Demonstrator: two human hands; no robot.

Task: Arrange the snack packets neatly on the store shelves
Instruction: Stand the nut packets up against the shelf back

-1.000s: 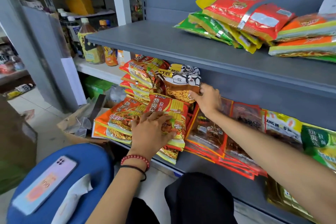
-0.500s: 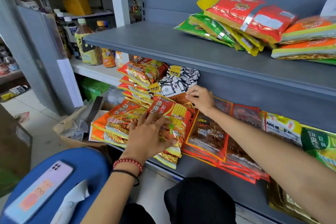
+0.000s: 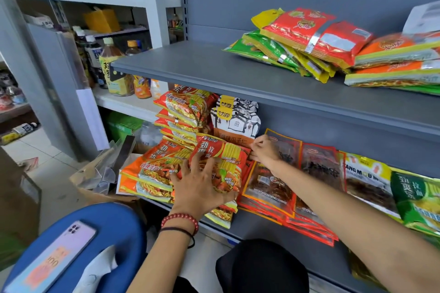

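Noodle packets (image 3: 152, 173), three piles, two pouches (image 3: 238, 119), right hand (image 3: 264, 152) pinching one

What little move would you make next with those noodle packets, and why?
Probably slide the red noodle packet back with the left hand, whose spread fingers press on it: its lower end seems to overhang the shelf edge, while the right hand pinches the black-and-white packet upright behind.

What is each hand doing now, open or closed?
Left hand: open, fingers spread, pressing the red noodle packet.
Right hand: closed, pinching the black-and-white packet at its lower corner.
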